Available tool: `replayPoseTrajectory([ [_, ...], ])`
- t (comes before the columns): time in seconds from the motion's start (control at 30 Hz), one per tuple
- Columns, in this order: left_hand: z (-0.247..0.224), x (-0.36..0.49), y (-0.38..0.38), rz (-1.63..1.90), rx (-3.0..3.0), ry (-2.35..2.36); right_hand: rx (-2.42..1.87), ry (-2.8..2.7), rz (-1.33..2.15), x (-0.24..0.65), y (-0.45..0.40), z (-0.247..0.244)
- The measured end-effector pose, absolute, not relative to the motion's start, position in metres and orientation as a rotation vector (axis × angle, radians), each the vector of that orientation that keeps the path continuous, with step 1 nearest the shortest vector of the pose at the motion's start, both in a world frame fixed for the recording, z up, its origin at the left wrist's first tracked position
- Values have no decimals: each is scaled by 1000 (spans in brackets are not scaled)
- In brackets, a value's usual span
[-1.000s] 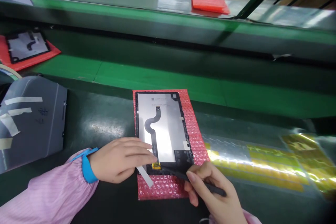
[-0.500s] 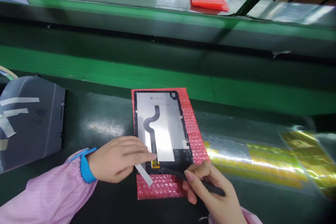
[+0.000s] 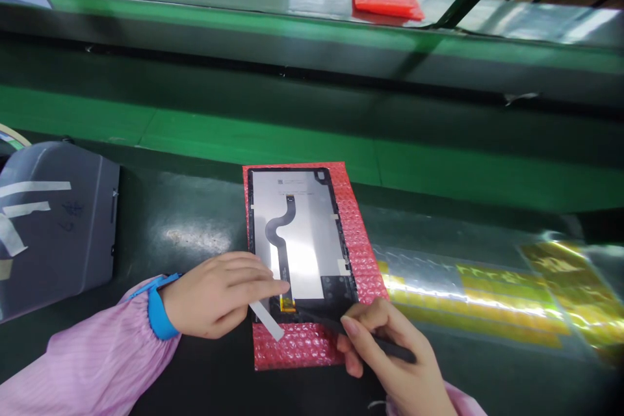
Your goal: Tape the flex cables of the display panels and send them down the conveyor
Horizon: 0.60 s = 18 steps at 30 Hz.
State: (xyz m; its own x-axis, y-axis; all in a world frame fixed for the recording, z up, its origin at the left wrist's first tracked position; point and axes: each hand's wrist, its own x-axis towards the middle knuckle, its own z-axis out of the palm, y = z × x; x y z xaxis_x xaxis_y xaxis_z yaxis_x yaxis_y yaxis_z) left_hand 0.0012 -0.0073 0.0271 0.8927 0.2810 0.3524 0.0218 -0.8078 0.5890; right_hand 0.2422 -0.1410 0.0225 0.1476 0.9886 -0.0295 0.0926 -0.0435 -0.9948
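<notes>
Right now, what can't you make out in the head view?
All in the head view:
Panel: print, too small to read.
Tool: tip, lost against the panel's black border.
Strip: upper end, hidden by left hand.
Box: left side, cut off by the picture's edge.

Smooth metallic panel, glossy plastic bubble wrap, shiny film

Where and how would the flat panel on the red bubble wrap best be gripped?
Probably by the black border along the two long edges of the panel, coming from left and right. It lies flat on the bubble wrap, and a dark ribbon cable winds down its silver face, so the edges look safer. The left hand overlaps its lower left.
</notes>
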Motion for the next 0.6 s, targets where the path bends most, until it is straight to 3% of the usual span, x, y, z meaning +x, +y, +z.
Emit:
replayPoseTrajectory([
  [0.6,27,-1,-11,493,2469,201,-1421,-1230,1020,244,-140,23],
])
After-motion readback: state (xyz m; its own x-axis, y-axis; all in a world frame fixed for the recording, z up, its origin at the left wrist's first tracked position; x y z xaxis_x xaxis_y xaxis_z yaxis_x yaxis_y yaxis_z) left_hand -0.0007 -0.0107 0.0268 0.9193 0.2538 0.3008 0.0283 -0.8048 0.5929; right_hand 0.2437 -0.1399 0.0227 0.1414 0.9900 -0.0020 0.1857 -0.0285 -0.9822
